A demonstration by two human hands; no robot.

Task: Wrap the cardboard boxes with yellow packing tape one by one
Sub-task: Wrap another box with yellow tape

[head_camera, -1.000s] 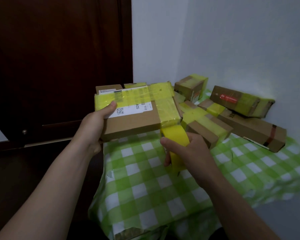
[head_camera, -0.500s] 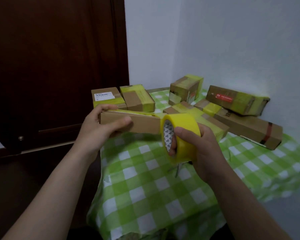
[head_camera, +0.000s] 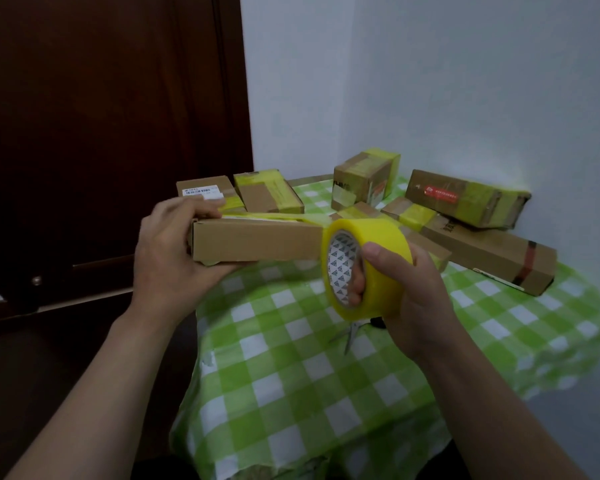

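Observation:
A flat cardboard box point(head_camera: 257, 239) is held level above the table, its brown side facing me and yellow tape lying along its top. My left hand point(head_camera: 168, 252) grips its left end, fingers over the top and thumb underneath. My right hand point(head_camera: 407, 289) grips the yellow tape roll point(head_camera: 368, 268) at the box's right end, thumb on the outside and fingers inside the core. A strip of tape runs from the roll onto the box top.
Several taped cardboard boxes lie at the back of the green checked tablecloth point(head_camera: 291, 375), among them a long box point(head_camera: 492, 252) at the right and an upright one point(head_camera: 364, 178). Scissors point(head_camera: 352, 336) lie under the roll. A dark wooden door point(head_camera: 101, 133) stands left, a white wall right.
The box was tipped from showing its labelled top to lying level with its side toward me. My right hand brought the roll up from below the box to its right end.

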